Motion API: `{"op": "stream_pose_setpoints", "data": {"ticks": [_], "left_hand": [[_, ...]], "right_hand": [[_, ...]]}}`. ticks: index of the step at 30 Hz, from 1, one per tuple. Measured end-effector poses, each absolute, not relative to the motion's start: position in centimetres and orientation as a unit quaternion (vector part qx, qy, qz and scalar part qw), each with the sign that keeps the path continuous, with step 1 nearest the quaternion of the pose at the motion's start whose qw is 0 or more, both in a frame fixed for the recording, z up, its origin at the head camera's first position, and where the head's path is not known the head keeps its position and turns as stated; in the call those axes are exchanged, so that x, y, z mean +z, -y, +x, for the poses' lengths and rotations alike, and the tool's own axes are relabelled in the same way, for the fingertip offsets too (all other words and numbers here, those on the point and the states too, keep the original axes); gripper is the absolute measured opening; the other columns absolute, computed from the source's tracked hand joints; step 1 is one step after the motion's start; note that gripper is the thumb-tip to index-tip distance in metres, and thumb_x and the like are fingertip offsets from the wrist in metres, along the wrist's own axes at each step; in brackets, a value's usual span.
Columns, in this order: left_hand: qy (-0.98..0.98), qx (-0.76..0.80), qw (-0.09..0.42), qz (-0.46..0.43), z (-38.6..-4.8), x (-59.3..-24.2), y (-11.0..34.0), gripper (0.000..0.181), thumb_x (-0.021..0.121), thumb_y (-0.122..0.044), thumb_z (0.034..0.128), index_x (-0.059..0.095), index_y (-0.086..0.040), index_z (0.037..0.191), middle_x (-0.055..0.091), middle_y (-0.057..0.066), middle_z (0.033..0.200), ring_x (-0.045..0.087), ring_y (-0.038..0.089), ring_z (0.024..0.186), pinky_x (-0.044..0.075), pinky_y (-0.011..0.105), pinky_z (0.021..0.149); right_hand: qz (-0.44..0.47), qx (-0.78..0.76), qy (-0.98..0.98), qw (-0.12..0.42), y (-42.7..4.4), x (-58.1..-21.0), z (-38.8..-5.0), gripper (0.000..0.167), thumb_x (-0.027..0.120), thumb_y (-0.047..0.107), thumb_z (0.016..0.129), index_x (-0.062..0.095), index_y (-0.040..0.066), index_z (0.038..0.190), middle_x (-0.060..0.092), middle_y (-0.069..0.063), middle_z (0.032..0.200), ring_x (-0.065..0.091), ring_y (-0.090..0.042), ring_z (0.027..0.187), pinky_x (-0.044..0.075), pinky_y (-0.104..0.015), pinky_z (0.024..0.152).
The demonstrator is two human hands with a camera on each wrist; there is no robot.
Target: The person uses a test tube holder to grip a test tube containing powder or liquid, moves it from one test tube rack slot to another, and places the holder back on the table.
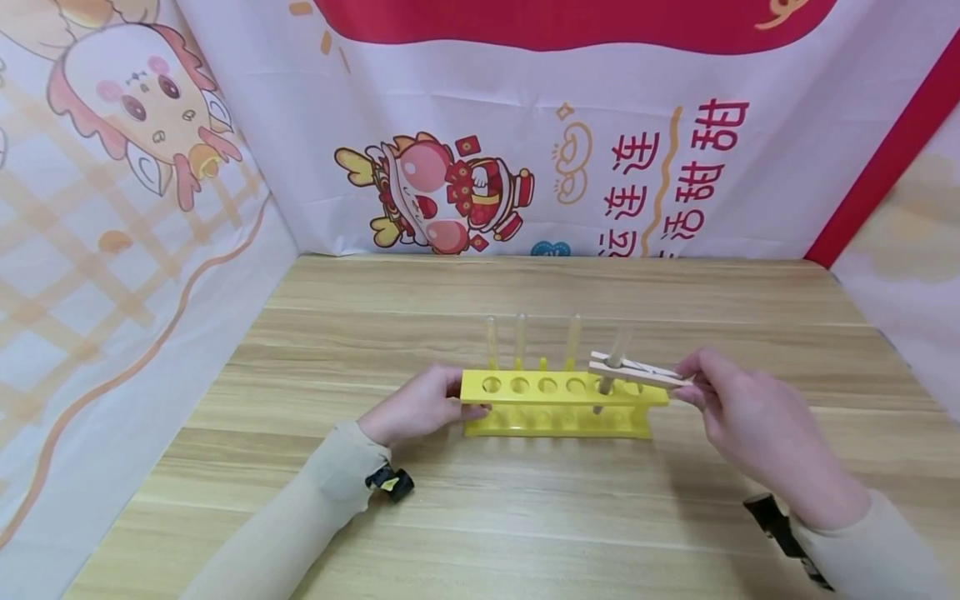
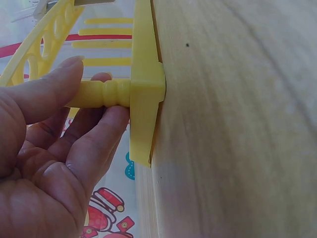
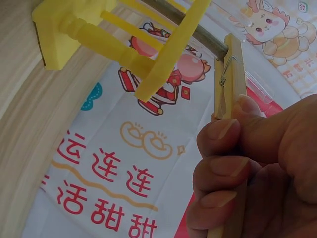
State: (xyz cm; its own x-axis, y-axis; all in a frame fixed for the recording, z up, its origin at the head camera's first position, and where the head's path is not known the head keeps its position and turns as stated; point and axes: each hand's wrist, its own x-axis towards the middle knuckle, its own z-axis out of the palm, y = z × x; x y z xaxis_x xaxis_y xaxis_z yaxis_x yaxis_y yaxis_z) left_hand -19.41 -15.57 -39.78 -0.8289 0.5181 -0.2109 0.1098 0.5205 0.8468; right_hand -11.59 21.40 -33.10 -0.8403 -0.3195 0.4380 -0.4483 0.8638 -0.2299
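A yellow test tube rack (image 1: 562, 401) stands on the table. My left hand (image 1: 420, 407) grips its left end; in the left wrist view, thumb and fingers close round the end post (image 2: 116, 93). My right hand (image 1: 765, 433) holds a wooden test tube clamp (image 1: 645, 374) by its handle. The clamp's jaws hold a glass test tube (image 1: 621, 342) near the rack's right end. That tube slants down through a hole in the top plate, its lower part dark grey (image 3: 200, 37). Its bottom tip is hard to make out.
Three clear test tubes, a left one (image 1: 492, 340), a middle one (image 1: 521, 340) and a right one (image 1: 573, 340), stand along the rack's back edge. A short yellow peg (image 1: 543, 363) shows between them. A printed cloth (image 1: 465, 92) hangs behind the wooden table (image 1: 510, 517).
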Motion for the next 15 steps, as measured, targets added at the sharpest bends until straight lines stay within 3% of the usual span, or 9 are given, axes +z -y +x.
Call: {"op": "stream_pose_setpoints", "data": {"ticks": [15], "left_hand": [[-0.844, 0.452, 0.224, 0.181, -19.4, -39.8, 15.5, 0.029, 0.074, -0.019, 0.0907, 0.069, -0.021, 0.119, 0.069, -0.009, 0.115, 0.063, 0.01, 0.105, 0.045, 0.041, 0.098]], "right_hand": [[0.213, 0.162, 0.937, 0.225, -21.6, -34.7, -12.0, 0.023, 0.082, 0.008, 0.08, 0.063, 0.009, 0.094, 0.063, 0.005, 0.069, 0.04, -0.007, 0.048, 0.034, -0.032, 0.042]]}}
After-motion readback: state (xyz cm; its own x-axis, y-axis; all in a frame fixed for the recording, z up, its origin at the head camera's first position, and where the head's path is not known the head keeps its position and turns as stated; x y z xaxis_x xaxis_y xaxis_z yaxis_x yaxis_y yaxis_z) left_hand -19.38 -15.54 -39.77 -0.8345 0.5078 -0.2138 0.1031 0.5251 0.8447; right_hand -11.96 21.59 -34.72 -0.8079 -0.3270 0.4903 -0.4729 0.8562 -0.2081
